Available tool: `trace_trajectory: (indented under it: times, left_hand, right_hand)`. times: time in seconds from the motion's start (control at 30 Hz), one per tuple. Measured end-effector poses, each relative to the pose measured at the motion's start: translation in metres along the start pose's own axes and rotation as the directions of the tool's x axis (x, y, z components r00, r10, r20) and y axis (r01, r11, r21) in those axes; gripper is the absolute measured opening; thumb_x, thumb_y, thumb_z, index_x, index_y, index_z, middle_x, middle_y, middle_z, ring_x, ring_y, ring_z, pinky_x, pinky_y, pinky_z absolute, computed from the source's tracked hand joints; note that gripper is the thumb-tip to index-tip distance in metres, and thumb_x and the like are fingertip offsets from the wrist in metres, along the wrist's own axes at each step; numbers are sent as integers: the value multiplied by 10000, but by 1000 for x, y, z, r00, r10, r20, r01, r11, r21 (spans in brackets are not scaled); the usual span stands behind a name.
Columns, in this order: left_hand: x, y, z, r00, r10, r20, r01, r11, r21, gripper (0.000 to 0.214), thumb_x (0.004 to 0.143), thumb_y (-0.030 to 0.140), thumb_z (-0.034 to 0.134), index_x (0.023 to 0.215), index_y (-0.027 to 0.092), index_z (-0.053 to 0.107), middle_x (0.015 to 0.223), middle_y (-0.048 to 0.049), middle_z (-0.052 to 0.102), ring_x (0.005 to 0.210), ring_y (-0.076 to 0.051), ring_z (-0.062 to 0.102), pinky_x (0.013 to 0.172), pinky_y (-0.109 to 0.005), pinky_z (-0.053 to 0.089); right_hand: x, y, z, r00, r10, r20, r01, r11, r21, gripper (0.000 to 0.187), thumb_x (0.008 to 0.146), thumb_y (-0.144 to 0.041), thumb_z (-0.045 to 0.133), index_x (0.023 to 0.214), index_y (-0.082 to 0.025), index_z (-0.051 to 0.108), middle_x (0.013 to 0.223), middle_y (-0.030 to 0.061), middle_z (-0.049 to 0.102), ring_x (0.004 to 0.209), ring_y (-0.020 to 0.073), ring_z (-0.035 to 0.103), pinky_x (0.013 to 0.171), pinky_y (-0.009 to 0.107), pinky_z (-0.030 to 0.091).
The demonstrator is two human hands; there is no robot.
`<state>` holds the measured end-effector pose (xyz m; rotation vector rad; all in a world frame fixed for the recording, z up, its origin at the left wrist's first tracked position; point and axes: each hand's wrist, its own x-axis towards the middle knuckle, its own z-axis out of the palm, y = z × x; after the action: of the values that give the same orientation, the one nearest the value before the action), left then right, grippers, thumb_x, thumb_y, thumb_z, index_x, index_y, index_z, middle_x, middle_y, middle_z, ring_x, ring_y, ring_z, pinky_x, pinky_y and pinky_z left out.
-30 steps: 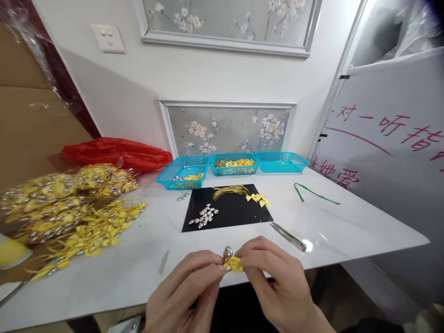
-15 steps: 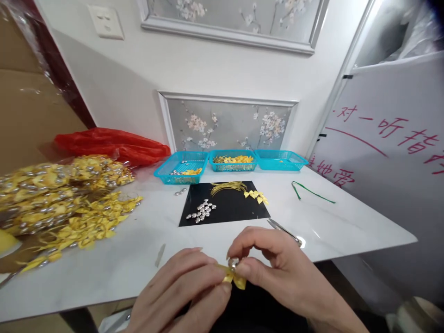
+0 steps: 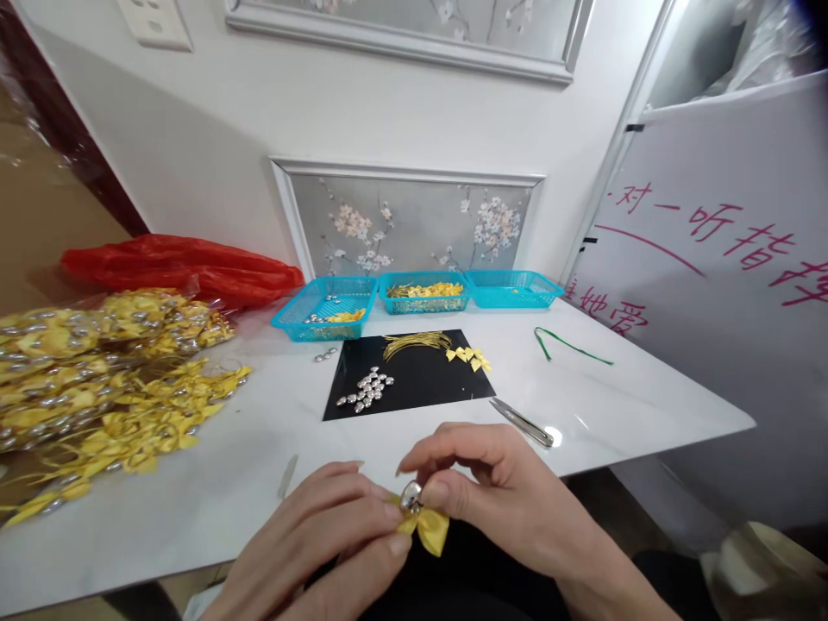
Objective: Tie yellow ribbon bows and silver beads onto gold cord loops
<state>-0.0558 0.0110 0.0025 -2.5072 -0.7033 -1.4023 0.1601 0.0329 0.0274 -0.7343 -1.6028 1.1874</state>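
One yellow satin bow (image 3: 433,530) hanging in front of black mat (image 3: 433,379) | left hand (image 3: 323,535) pinching its left side | right hand (image 3: 501,492) curling narrowly, thumb touching silver bead (image 3: 410,497), cannot tell if pinching | bow looking light, soft, bead slippery; middle seeming best for holding

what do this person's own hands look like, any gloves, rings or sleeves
Both the left hand and the right hand are bare: no gloves, and no rings or markings show. Some fingernails reach slightly past the fingertips. The right wrist shows no sleeve, watch or bracelet; the left wrist is out of frame.
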Motion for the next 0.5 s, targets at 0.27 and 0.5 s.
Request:
trace_trajectory:
  times: [0.27,0.5]
  left_hand:
    - [11,0,5,983,-171,-63,165,982,-92,333,825,-73,600,966,200,727,955,-36,769,912,-158,746,881,-236,608]
    - [-18,-23,-5,853,-468,-229,491,869,55,250,938,60,567,922,237,744,1000,-40,785,914,-173,760,823,-278,627]
  right_hand:
    - [-9,8,-5,945,-298,-136,223,889,-401,181,968,-195,578,1029,-258,737,922,12,738,838,133,698,739,192,568]
    - [-16,35,-12,939,-343,5,291,788,-543,126,940,-266,655,1032,-286,738,940,30,753,778,168,749,683,161,614]
